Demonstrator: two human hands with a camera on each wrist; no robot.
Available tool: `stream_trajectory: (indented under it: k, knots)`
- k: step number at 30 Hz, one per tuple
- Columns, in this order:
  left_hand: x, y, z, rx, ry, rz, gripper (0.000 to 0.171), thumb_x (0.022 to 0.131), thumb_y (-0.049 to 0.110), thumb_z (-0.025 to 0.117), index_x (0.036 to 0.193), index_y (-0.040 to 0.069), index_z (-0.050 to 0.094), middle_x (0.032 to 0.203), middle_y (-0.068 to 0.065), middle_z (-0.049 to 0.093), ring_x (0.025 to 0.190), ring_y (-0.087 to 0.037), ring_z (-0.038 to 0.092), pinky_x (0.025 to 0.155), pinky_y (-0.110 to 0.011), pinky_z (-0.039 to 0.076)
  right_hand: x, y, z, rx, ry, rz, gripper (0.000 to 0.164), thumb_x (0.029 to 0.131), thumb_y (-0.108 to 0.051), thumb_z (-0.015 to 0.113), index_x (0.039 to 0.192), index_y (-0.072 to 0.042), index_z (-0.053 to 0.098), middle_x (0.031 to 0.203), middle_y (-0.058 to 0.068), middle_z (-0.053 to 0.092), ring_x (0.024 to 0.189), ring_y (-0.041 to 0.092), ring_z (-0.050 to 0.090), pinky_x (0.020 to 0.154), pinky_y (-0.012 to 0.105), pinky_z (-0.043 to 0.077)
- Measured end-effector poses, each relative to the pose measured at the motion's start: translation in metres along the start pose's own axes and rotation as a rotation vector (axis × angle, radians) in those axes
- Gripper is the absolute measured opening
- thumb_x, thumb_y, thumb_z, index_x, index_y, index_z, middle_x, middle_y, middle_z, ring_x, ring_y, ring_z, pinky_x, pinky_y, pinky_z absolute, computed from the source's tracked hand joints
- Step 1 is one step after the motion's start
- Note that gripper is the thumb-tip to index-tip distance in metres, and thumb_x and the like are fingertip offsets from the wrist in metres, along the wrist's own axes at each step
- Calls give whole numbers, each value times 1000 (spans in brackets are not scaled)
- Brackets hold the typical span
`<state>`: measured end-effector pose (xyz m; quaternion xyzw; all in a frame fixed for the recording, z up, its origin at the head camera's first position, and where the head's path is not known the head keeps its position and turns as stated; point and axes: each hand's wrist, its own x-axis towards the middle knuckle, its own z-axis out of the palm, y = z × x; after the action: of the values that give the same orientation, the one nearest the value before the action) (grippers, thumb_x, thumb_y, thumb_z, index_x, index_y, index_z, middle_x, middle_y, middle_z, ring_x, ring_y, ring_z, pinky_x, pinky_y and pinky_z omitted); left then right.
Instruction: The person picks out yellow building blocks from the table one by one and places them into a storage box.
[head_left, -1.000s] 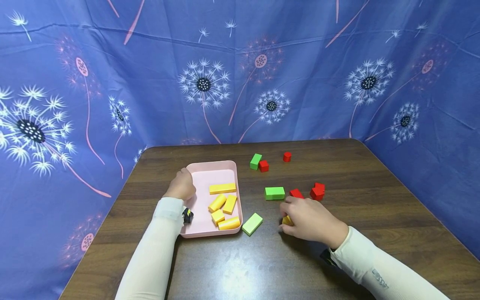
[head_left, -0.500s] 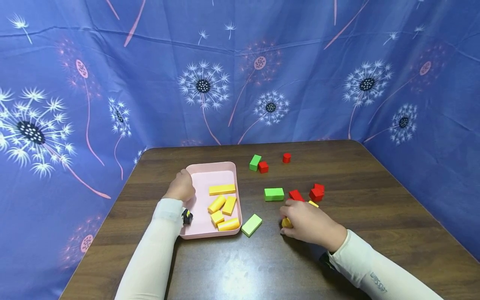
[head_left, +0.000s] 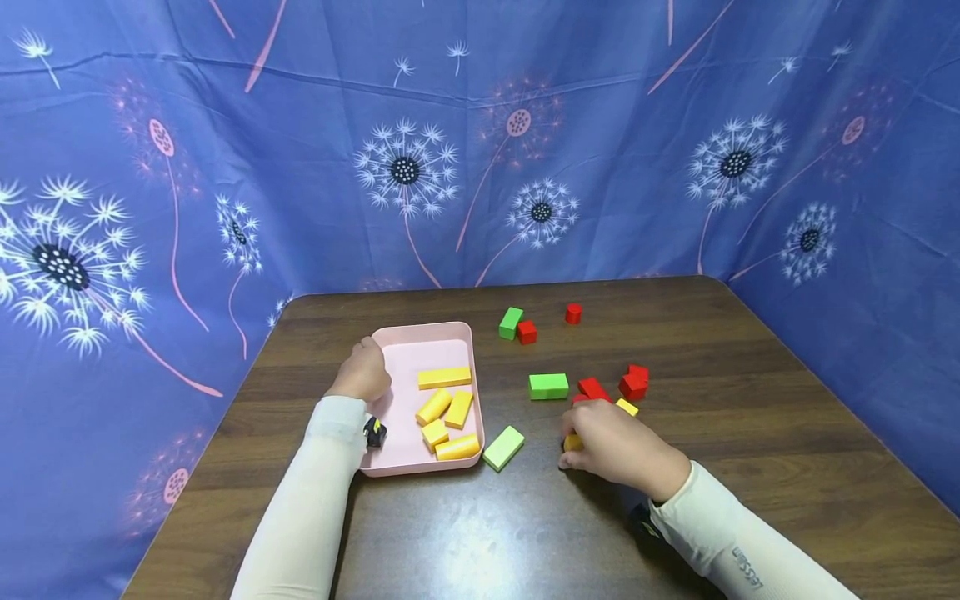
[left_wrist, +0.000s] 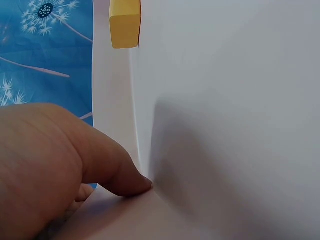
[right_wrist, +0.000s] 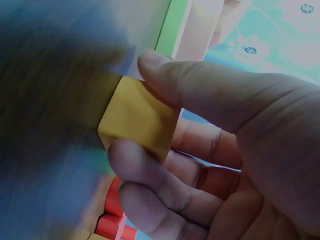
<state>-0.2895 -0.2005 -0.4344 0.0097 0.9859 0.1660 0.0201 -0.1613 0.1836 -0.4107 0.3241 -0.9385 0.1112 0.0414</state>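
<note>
My left hand (head_left: 363,372) grips the left wall of a pink tray (head_left: 397,354); in the left wrist view the thumb (left_wrist: 117,167) presses on the inside and the other fingers are mostly hidden beyond the wall. Several yellow blocks (head_left: 444,378) lie in the tray's right half. To the right of the tray, my right hand (head_left: 618,442) is low over the table, pinching a yellow block (right_wrist: 142,117) between thumb and fingers. Red blocks (head_left: 593,389) lie just beyond its knuckles, and another yellow block (head_left: 626,407) peeks out behind the hand.
A light green block (head_left: 504,448) lies by the tray's near right corner. Farther back are a green block (head_left: 548,387), another green block (head_left: 511,323) beside a red cube (head_left: 527,332), and a red cylinder (head_left: 573,313). More red pieces (head_left: 633,383) sit right. A blue patterned cloth (head_left: 480,150) hangs behind the table.
My right hand has shifted slightly, uncovering a yellow block behind it and more of the red pieces beyond its fingers. The left hand and tray have stayed in place.
</note>
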Motion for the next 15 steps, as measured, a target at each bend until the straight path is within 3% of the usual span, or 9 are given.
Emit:
stream_trajectory:
  k: [15]
  knots:
    - [-1, 0, 2, -10, 16, -14, 57, 80, 5, 57, 125, -17, 28, 110, -31, 45, 89, -37, 53, 87, -53, 48, 1, 4, 1, 38, -12, 23, 30, 64, -33, 85, 64, -29, 56, 60, -16, 47, 58, 5, 41, 47, 23, 41]
